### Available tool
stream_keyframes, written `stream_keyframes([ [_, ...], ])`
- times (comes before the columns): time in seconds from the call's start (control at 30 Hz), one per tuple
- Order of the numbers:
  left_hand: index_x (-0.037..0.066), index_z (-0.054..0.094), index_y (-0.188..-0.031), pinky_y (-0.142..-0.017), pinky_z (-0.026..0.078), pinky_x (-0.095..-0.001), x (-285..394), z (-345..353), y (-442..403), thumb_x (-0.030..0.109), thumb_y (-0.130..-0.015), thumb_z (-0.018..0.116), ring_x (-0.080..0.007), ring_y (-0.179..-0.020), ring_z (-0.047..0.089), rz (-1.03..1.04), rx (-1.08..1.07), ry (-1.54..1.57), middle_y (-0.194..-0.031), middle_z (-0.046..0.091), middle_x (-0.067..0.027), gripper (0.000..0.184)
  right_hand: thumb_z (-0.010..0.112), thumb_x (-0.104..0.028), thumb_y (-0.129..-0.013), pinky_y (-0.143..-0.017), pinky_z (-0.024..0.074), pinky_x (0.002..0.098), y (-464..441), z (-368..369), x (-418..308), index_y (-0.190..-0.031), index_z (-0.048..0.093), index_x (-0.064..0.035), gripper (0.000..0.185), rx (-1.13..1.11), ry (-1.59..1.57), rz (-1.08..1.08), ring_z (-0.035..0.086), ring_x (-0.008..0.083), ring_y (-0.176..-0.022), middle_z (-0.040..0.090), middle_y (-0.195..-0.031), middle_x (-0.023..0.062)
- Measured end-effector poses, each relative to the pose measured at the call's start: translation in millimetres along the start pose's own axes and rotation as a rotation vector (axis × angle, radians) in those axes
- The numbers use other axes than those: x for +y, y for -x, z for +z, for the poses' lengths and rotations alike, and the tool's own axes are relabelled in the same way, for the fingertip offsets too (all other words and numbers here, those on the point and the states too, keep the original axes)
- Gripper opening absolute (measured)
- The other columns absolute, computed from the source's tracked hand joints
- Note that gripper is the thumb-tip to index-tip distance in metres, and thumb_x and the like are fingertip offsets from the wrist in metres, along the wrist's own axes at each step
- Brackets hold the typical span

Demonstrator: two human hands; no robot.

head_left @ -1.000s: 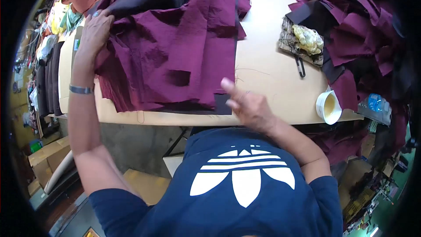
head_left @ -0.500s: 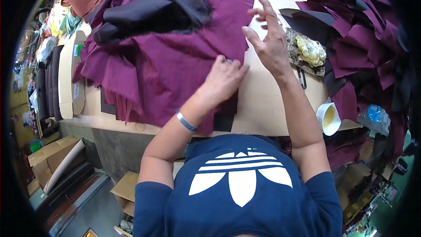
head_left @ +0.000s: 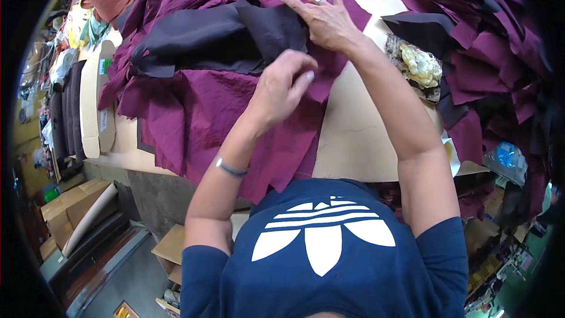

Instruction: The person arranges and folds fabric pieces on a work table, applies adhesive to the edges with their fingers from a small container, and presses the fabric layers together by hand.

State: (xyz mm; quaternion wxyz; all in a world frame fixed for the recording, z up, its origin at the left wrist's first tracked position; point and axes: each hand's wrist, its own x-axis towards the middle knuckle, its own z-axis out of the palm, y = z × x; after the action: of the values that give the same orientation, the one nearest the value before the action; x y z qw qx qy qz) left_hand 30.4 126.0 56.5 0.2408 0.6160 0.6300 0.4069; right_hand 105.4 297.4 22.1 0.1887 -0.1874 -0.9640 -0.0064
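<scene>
A large, creased purple cloth is spread over the table, with a dark lining piece lying across its upper part. My left hand is over the purple cloth, just below the right end of the dark piece. Its fingers are curled toward the thumb, and whatever may be between them is hidden. Above and to the right, my right hand has its fingers spread over the cloth near the dark piece, with no cloth visibly gripped.
Purple and dark cloth pieces are heaped at the right. Near them are a yellowish lump, a partly hidden white cup and a plastic packet. A curved cardboard piece stands at left; tan tabletop shows beside the cloth.
My left hand came from the cloth's upper left to its middle. My right hand rose from the front edge, then moved left over the cloth. The cloth has shifted, exposing more dark lining.
</scene>
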Motion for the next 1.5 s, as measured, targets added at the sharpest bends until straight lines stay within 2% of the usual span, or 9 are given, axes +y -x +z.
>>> stream_keyframes([
  [0.13, 0.000, 0.056, -0.108, -0.087, 0.045, -0.0320, -46, 31, -17, 0.004, -0.081, 0.059, -0.0265, -0.096, 0.059, 0.055, 0.238, -0.132, -0.105, 0.058, -0.0151, 0.028, 0.051, 0.000, -0.068, -0.101, 0.0206, 0.0600, 22, -26, 16, -0.139, 0.028, -0.0252, 0.078, -0.275, -0.078, 0.136, 0.061, 0.0281, -0.086, 0.063, -0.081, 0.0104],
  [0.27, 0.004, 0.059, -0.106, -0.087, 0.043, -0.0337, -54, 32, -19, 0.011, -0.077, 0.066, -0.0265, -0.098, 0.058, -0.025, 0.130, -0.230, -0.101, 0.062, -0.0119, 0.030, 0.050, 0.003, -0.068, -0.079, 0.0457, 0.0461, 49, -76, 10, -0.137, 0.031, -0.0183, 0.075, -0.519, -0.281, 0.317, 0.061, 0.0333, -0.087, 0.064, -0.089, 0.0173],
  [0.5, 0.009, 0.058, -0.096, -0.094, 0.030, -0.0494, -30, -9, 0, 0.037, -0.070, 0.071, -0.0282, -0.093, 0.057, 0.037, -0.133, -0.502, -0.090, 0.062, -0.0091, 0.040, 0.052, 0.011, -0.075, -0.072, 0.0495, 0.0379, 69, -150, -8, -0.125, 0.052, -0.0181, 0.058, 0.048, -0.314, 0.030, 0.059, 0.0283, -0.076, 0.062, -0.094, 0.0143],
  [0.6, 0.011, 0.055, -0.105, -0.078, 0.044, -0.0453, -3, -43, 18, 0.029, -0.074, 0.070, -0.0314, -0.083, 0.059, -0.065, -0.277, -0.551, -0.092, 0.063, -0.0101, 0.039, 0.055, 0.009, -0.072, -0.072, 0.0479, 0.0372, 61, -169, -21, -0.123, 0.054, -0.0174, 0.058, 0.103, -0.354, -0.069, 0.060, 0.0245, -0.078, 0.064, -0.097, 0.0072],
  [0.7, 0.017, 0.052, -0.118, -0.064, 0.049, -0.0372, -21, -103, 24, 0.011, -0.075, 0.064, -0.0288, -0.076, 0.060, 0.177, 0.127, -0.994, -0.091, 0.057, -0.0106, 0.045, 0.040, 0.014, -0.073, -0.084, 0.0472, 0.0394, 44, -151, -25, -0.126, 0.045, -0.0022, 0.056, 0.123, -0.446, -0.178, 0.057, 0.0365, -0.098, 0.057, -0.112, 0.0223],
  [0.83, 0.029, 0.046, -0.131, -0.057, 0.047, -0.0312, 26, -136, 26, 0.001, -0.075, 0.056, -0.0177, -0.068, 0.059, 0.365, 0.443, -1.363, -0.109, 0.053, -0.0001, 0.063, 0.050, 0.008, -0.075, -0.078, 0.0454, 0.0396, 39, -117, -25, -0.128, 0.045, -0.0099, 0.056, 0.321, -0.263, -0.200, 0.058, 0.0320, -0.090, 0.060, -0.102, 0.0157],
  [0.93, 0.027, 0.049, -0.128, -0.055, 0.044, -0.0281, 25, -88, 39, 0.004, -0.078, 0.052, -0.0140, -0.061, 0.055, 0.578, 0.105, -1.253, -0.136, 0.041, 0.0009, 0.055, 0.054, 0.008, -0.069, -0.071, 0.0403, 0.0329, 89, -89, -15, -0.122, 0.055, -0.0194, 0.060, 0.456, -0.050, -0.076, 0.057, 0.0202, -0.077, 0.063, -0.087, 0.0016],
  [1.13, 0.015, 0.048, -0.128, -0.062, 0.039, -0.0294, -4, 22, 92, 0.008, -0.077, 0.051, -0.0124, -0.055, 0.050, 0.451, -0.504, -1.101, -0.145, 0.031, -0.0017, 0.051, 0.048, 0.001, -0.077, -0.079, 0.0386, 0.0295, 230, -51, -31, -0.124, 0.055, -0.0166, 0.051, 0.089, 0.002, 0.162, 0.056, 0.0173, -0.076, 0.060, -0.079, 0.0009],
  [1.5, 0.015, 0.049, -0.125, -0.063, 0.041, -0.0326, 9, 53, 83, 0.014, -0.080, 0.050, -0.0160, -0.061, 0.057, 0.399, -0.509, -0.931, -0.141, 0.035, -0.0017, 0.045, 0.052, 0.005, -0.071, -0.086, 0.0451, 0.0377, 274, -84, -53, -0.122, 0.052, -0.0085, 0.052, 0.228, -0.135, 0.460, 0.057, 0.0290, -0.099, 0.061, -0.103, 0.0129],
])
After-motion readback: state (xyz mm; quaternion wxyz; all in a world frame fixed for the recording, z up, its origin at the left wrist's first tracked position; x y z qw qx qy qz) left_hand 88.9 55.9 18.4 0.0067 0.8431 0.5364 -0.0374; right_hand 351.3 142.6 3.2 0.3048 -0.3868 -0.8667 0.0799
